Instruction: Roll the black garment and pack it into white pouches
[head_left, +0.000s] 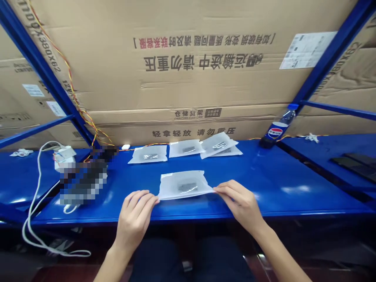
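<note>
A frosted zip bag [170, 184] lies on the blue shelf [132, 180] in front of me, with a dark item showing through it. My left hand [136, 215] pinches its near left corner. At the near right corner, the fingertips of my right hand [242, 201] are closed on the bag's edge. Behind it, along the back, are several similar frosted bags: one on the left [138, 153], one in the middle [179, 149], and an overlapping pair on the right [216, 143]. Dark contents show faintly through them.
A Pepsi bottle [276, 129] leans at the back right by the blue post [319, 62]. On the left are a white charger [64, 154], a white cable [38, 192] and a pixelated dark object [88, 180]. Large cardboard [205, 90] stands behind.
</note>
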A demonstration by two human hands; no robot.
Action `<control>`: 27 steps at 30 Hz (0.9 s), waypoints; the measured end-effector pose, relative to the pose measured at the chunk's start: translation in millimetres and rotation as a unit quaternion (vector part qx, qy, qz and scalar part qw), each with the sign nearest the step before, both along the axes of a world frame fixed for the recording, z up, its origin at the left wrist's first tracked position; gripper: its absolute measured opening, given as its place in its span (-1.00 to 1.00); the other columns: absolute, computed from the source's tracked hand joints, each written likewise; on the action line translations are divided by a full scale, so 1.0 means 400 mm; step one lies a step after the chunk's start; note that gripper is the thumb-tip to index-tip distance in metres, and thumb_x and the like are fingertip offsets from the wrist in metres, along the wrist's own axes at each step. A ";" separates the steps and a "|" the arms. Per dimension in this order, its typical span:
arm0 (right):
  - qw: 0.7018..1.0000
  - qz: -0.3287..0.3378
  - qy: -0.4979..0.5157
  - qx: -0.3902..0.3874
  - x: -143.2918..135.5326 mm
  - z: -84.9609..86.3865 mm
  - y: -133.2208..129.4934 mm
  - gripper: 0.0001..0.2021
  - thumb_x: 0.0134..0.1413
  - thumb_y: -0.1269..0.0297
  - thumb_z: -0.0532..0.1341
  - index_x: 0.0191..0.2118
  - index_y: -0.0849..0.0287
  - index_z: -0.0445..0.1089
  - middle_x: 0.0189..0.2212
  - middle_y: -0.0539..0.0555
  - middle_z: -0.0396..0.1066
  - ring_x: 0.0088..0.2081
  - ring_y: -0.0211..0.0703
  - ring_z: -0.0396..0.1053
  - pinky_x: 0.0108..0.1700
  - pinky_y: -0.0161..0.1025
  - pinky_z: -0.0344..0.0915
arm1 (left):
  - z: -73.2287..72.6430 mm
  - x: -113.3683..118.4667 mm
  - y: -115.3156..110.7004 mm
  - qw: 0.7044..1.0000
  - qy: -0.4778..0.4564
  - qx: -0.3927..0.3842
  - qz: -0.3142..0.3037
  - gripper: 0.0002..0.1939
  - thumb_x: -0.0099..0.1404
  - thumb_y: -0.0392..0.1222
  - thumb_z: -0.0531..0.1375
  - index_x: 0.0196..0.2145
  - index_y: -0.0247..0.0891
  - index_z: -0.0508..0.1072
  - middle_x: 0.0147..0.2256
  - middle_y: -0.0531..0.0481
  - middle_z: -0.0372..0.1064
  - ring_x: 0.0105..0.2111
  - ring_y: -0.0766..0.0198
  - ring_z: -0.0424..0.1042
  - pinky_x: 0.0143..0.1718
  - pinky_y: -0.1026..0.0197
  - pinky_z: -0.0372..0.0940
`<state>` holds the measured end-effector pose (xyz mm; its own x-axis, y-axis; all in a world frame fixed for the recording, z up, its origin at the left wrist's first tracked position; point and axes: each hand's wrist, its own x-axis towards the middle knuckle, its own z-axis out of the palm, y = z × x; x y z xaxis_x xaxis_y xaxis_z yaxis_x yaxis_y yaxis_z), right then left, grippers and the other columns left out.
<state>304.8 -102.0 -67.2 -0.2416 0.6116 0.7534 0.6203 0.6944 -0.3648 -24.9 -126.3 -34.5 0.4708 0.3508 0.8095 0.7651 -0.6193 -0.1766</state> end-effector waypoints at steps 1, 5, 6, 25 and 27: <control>1.000 -0.008 -0.001 -0.009 0.009 -0.005 0.004 -0.84 0.43 0.38 0.21 -0.12 0.02 0.55 -0.25 0.08 0.59 -0.24 -0.07 0.56 -0.23 -0.15 0.53 | 0.003 0.001 -0.005 1.000 -0.005 -0.013 -0.005 -0.83 0.41 -0.43 0.28 -0.11 -0.22 0.55 -0.25 -0.07 0.63 -0.18 0.06 0.62 -0.05 0.02 0.45; 0.995 -0.071 0.019 -0.063 -0.003 -0.010 -0.005 -0.75 0.41 0.28 0.20 0.11 0.03 0.49 -0.19 0.10 0.56 -0.31 -0.07 0.54 -0.33 -0.17 0.51 | 0.012 0.062 -0.012 0.996 -0.018 -0.085 -0.027 -0.89 0.45 -0.28 0.27 -0.08 -0.24 0.53 -0.21 -0.12 0.61 -0.20 0.07 0.58 -0.14 0.06 0.44; 0.993 -0.088 0.032 -0.075 -0.014 -0.007 -0.014 -0.72 0.39 0.27 0.20 0.15 0.05 0.46 -0.19 0.10 0.55 -0.35 -0.10 0.52 -0.37 -0.17 0.49 | 0.014 0.082 -0.005 0.994 -0.006 -0.104 -0.024 -0.90 0.46 -0.24 0.26 -0.09 -0.25 0.53 -0.22 -0.13 0.60 -0.23 0.07 0.57 -0.20 0.07 0.42; 0.863 -0.003 0.232 -0.448 -0.135 0.047 0.064 -0.59 0.09 -0.11 0.34 -0.20 0.17 0.57 -0.48 0.09 0.59 -0.41 0.06 0.56 -0.41 -0.18 0.43 | 0.015 0.212 0.025 0.929 -0.162 -0.316 -0.101 -0.77 0.52 -0.21 0.15 -0.33 -0.16 0.51 -0.37 -0.02 0.54 -0.32 0.16 0.49 -0.24 0.13 0.40; 0.869 0.007 0.208 -0.449 -0.142 0.061 0.080 -0.64 0.10 -0.08 0.33 -0.24 0.14 0.59 -0.40 0.13 0.62 -0.31 0.12 0.61 -0.33 -0.14 0.47 | -0.002 0.162 0.076 0.937 -0.208 -0.280 0.020 -0.77 0.51 -0.14 0.15 -0.31 -0.16 0.54 -0.34 -0.06 0.55 -0.31 0.09 0.48 -0.24 0.07 0.40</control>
<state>247.9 -69.9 -42.8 -0.0747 0.9972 -0.0019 0.2998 0.0206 -0.9538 39.9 -95.8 -35.3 0.1328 0.7862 0.6035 0.7209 -0.4945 0.4856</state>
